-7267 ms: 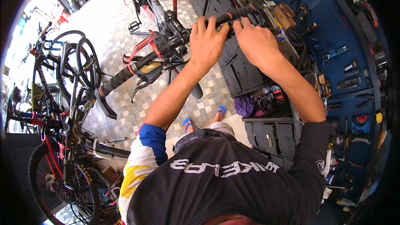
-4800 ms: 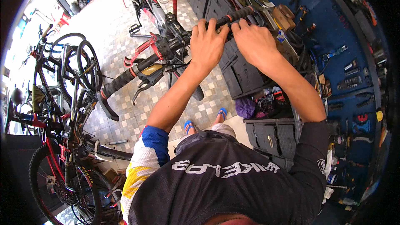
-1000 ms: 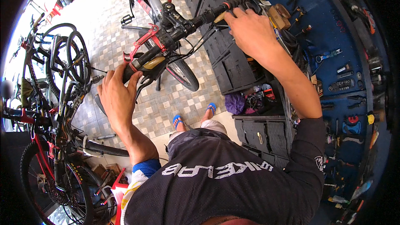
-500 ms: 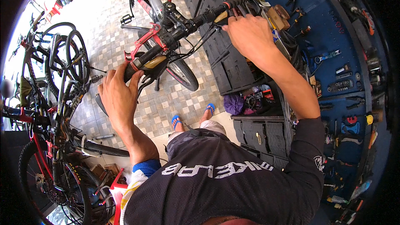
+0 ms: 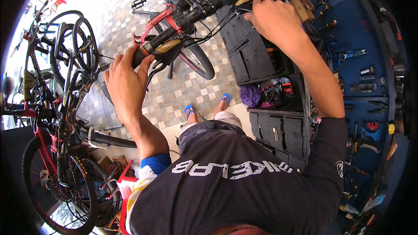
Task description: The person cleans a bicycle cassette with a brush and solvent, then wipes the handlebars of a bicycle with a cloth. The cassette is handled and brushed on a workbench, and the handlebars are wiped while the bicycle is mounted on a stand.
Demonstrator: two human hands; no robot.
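Bright daylight floods my tiled floor point(image 5: 130, 13) from beyond the handlebar point(image 5: 204, 8); sharp centre, edges bent and black

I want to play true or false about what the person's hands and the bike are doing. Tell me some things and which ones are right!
1. The left hand grips the left end of the black bicycle handlebar. True.
2. The right hand rests on the blue wall of hanging tools. False: it is at the handlebar's right end.
3. The person wears blue flip-flop sandals. True.
4. The floor is bare green grass. False: it is a patterned tile floor.
5. Another bicycle with a red frame stands at the person's left. True.
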